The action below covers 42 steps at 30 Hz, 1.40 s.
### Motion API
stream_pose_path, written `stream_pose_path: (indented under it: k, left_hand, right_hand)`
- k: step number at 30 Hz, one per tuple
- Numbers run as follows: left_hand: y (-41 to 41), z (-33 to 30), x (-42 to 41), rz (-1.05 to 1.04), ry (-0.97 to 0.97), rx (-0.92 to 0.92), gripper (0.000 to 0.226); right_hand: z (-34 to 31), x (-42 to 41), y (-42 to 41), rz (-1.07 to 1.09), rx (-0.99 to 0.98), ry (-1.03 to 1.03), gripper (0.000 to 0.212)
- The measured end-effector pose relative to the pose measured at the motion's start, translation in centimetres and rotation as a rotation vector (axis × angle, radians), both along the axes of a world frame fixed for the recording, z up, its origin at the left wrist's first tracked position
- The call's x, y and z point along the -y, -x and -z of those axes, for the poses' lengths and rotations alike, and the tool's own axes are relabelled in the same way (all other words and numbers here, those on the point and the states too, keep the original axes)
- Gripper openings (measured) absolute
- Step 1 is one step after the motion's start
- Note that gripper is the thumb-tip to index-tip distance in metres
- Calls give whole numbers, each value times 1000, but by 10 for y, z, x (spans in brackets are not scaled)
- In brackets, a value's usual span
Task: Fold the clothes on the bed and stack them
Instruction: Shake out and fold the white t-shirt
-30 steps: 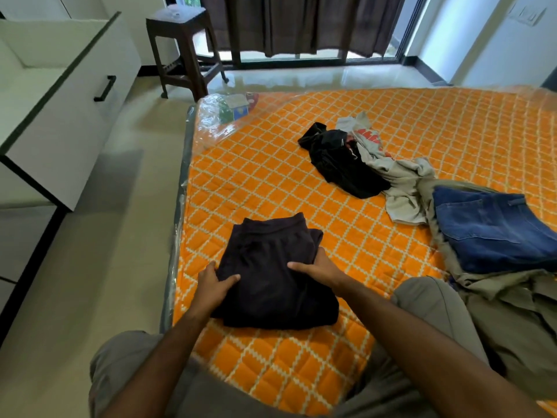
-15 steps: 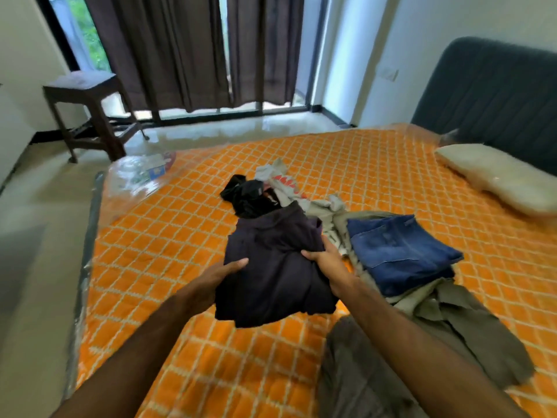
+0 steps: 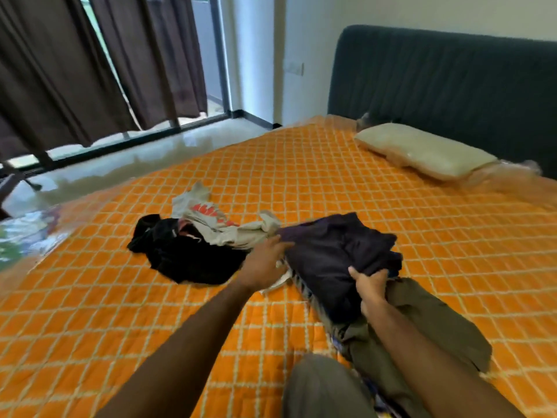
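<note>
A folded dark purple garment (image 3: 334, 254) lies over the pile at the right of the orange quilted bed (image 3: 301, 182), hiding the jeans beneath. My left hand (image 3: 265, 260) holds its left edge. My right hand (image 3: 369, 282) grips its near right corner. Under it spreads an olive green garment (image 3: 428, 321). To the left lie a crumpled black garment (image 3: 187, 254) and a grey shirt with red print (image 3: 217, 221), both unfolded.
A cream pillow (image 3: 422, 152) lies against the dark headboard (image 3: 446, 82) at the back right. Brown curtains (image 3: 75, 64) hang over the window beyond the bed's far edge. My knee (image 3: 325, 387) is at the bottom.
Both hands lifted the folded dark garment from the bed's left side and carried it right, onto the pile over the jeans. The view swung right toward the headboard.
</note>
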<state>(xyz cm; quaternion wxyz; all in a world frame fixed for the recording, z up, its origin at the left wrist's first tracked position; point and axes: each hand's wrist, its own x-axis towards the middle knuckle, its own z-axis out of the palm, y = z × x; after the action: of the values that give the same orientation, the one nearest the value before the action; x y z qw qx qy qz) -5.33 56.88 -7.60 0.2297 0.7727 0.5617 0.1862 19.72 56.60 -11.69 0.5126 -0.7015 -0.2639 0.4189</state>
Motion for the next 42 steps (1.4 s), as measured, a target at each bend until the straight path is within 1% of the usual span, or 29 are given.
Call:
stream_pose_path:
  k: [1,3,5,6,7,8,9,10,11,12,13,15,17,18,20,22,24,25,28,29,30,32,34,35,36,38,39,40,42]
  left_hand:
    - [-11,17,0,54,32,-147,58]
    - [-29,37,6,86,86,-271,61]
    - [-45,47,12,75,111,-287,63]
    - [-51,49,13,70,99,-291,62]
    - [-53,49,13,64,95,-299,62]
    - [-53,47,11,69,96,-307,62]
    - [-52,46,10,81,104,-331,62]
    - [-52,45,8,97,104,-366,62]
    - [-48,43,8,110,100,-406,63]
    - [-46,41,8,127,92,-449,64]
    - [-44,39,8,140,82,-495,64]
    - [-36,34,11,158,50,-597,65]
    - [-28,30,14,169,14,-698,67]
    - [-23,29,15,163,-2,-742,68]
    - [-11,27,14,141,-22,-796,66]
    - [5,24,7,101,-7,-832,58]
    - [22,21,-4,39,20,-841,52]
    - [30,20,-11,3,28,-841,50]
    - [64,23,-31,-146,42,-810,44]
    - [80,26,-38,-193,73,-807,44]
    - [94,30,-41,-230,118,-814,47]
    - [120,43,-43,-266,242,-850,58]
    - [142,59,-39,-266,344,-865,68]
    - [152,69,-36,-269,381,-877,72]
    - [162,78,-33,-280,400,-888,75]
    - [171,91,-27,-358,363,-874,78]
    - [175,95,-28,-427,329,-831,79]
    - [175,100,-29,-497,310,-763,79]
    - [178,103,-37,-589,322,-583,77]
  right_hand:
    - [8,2,0,39,31,22,71]
    - [13,0,2,15,86,42,70]
    - [4,-2,-1,-69,103,34,75]
    - [0,-2,-6,-99,140,1,82]
    - [-4,0,-10,-120,253,-29,91]
    - [-9,2,-12,-146,468,-32,96]
    - [-9,6,-13,-170,752,-40,96]
    - [-8,9,-14,-207,1042,-71,91]
    - [-7,10,-13,-274,1275,-131,81]
    - [-7,7,-12,-388,1426,-192,68]
    - [-4,1,-10,-547,1506,-212,57]
    - [-6,-12,-1,-848,1499,-78,45]
    - [-19,-24,13,-963,1466,64,40]
    - [-25,-30,21,-976,1481,80,38]
    - [-31,-40,39,-980,1561,-17,37]
    - [-27,-47,61,-992,1570,-175,42]
    - [-17,-56,80,-1060,1468,-205,55]
    - [-10,-59,88,-1105,1457,-195,60]
    - [8,-74,119,-1201,1598,-283,64]
    - [13,-82,135,-1229,1589,-318,63]
    - [17,-88,148,-1245,1558,-337,64]
    - [20,-101,174,-1223,1450,-344,75]
    - [23,-120,193,-1188,1355,-283,86]
    - [26,-130,203,-1177,1332,-230,88]
    - [29,-141,213,-1169,1330,-180,84]
    - [28,-151,223,-1170,1377,-107,65]
    - [25,-157,230,-1171,1393,-88,55]
    - [22,-161,232,-1158,1356,-70,48]
    - [15,-181,235,-1085,1068,-41,45]
